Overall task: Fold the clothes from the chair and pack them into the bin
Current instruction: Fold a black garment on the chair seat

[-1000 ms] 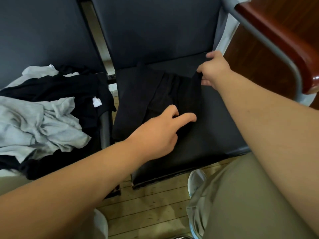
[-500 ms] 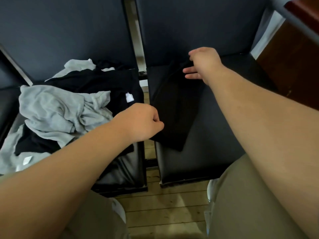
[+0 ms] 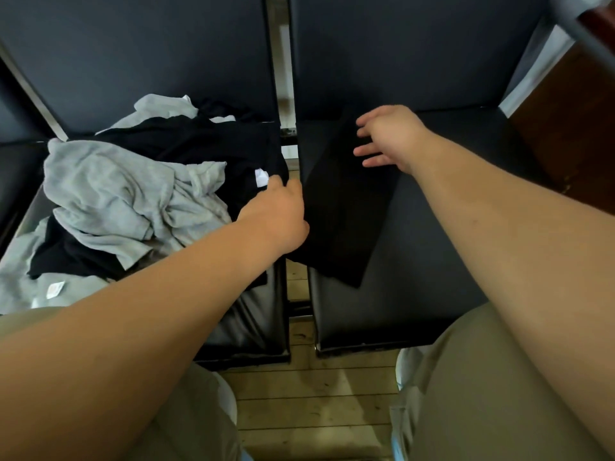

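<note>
Cloth on the right chair seat (image 3: 449,244): a folded black garment (image 3: 339,221), lying slantwise; soft, light and limp, it is probably best taken by its folded edges, else it slumps open; the right hand (image 3: 389,138) is released above it, fingers spread, where half a second earlier they curled at its top edge; the left hand (image 3: 279,214), then a fist, lies at its left edge, grip impossible to tell; the unfolded pile (image 3: 133,194) lies alongside.
</note>
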{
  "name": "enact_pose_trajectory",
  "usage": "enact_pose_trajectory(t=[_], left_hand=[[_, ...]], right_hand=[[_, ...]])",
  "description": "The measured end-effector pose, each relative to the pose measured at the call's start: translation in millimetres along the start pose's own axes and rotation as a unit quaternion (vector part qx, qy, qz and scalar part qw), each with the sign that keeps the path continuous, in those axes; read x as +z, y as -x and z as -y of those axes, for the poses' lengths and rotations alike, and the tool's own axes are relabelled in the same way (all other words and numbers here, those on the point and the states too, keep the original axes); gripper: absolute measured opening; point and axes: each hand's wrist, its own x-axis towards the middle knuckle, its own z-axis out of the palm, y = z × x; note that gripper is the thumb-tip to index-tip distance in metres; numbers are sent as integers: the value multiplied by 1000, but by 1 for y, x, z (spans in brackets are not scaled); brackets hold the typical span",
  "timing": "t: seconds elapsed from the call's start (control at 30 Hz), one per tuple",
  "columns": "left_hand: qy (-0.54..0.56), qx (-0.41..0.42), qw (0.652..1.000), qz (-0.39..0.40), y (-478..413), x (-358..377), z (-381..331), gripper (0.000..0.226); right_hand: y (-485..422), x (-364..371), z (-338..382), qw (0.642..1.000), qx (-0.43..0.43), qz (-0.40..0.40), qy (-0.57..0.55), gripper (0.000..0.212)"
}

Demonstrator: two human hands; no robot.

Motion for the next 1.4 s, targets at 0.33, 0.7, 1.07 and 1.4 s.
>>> enact_pose_trajectory(t=[0.33,0.7,1.07,1.4], left_hand=[[136,-44,982,126,2,0,-11,45],[-5,241,970,-9,30,13,-46,37],[-148,310,939,-19,49,33,-70,31],[216,193,944,-160,36,-5,-61,14]], right_hand=[[51,-15,-32,861,-61,144,483,31],[90,-56,-58,872,-126,92,465,39],[149,-81,-69,836,-41,165,522,42],[139,-65,-87,852,-156,64,496,68]])
